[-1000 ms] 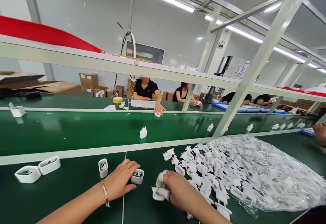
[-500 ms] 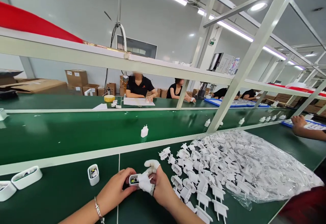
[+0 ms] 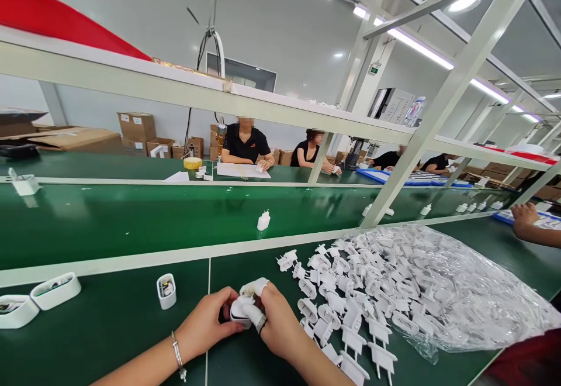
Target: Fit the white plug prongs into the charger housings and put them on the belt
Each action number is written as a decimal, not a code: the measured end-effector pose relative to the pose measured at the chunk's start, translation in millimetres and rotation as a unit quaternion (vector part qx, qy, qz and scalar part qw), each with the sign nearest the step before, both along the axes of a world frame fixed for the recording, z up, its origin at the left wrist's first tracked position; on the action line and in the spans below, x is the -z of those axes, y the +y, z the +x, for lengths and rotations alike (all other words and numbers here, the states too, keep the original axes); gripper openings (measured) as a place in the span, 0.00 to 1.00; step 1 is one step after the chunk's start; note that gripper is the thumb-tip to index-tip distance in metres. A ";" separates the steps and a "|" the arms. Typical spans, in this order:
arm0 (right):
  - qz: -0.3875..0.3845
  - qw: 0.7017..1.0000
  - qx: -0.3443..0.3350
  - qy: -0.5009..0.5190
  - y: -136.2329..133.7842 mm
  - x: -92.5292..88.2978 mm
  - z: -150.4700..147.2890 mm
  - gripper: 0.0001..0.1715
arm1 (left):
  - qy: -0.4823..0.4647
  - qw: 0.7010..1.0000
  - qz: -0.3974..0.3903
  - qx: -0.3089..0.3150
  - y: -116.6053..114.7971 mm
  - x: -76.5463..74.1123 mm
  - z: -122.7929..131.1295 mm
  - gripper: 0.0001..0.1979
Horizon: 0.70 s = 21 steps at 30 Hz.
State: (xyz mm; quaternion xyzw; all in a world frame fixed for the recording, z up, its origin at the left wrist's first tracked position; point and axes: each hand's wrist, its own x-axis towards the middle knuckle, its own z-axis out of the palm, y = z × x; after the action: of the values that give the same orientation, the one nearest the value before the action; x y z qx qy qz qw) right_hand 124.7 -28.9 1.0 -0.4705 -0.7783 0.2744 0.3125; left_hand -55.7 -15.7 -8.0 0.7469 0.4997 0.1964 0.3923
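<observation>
Grip: my left hand (image 3: 204,324) and right hand (image 3: 274,321) are pressed together, pinching a white plastic case (image 3: 236,317) between them above the green conveyor belt (image 3: 105,321). My white finger cots (image 3: 255,286) cover most of it. Step in hand: handling this one case. Loose white two-pin plug pieces (image 3: 333,310) lie just beyond my right hand, spilling from a clear plastic bag (image 3: 456,292). Another white case (image 3: 166,291) stands apart, left. No obstruction noted between grip and pieces.

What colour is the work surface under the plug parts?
The work surface is dark green, in the head view.
</observation>
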 end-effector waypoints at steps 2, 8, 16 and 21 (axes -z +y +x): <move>0.002 0.998 -0.008 -0.056 0.9 -3.4 -0.8 0.15 | -0.008 1.000 -0.008 -0.003 -0.4 0.5 0.5 0.11; 0.015 0.959 0.033 -0.281 -0.4 -10.7 -7.1 0.13 | -0.070 0.997 -0.044 -0.011 -1.5 0.9 2.1 0.12; 0.040 0.936 0.047 -0.346 -10.5 -5.0 -13.4 0.15 | -0.070 0.997 -0.001 -0.009 -5.7 -1.6 3.7 0.09; 0.018 0.941 0.055 -0.333 -4.2 -0.5 -18.9 0.08 | -0.057 0.998 0.022 -0.027 -1.4 3.7 2.9 0.09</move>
State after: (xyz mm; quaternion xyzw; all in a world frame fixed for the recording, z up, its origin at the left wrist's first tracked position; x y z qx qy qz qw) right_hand 105.8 -33.1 1.6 -0.5713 -0.8156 0.0705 0.0588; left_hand -52.7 -17.1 -11.7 0.7291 0.4917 0.2602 0.3986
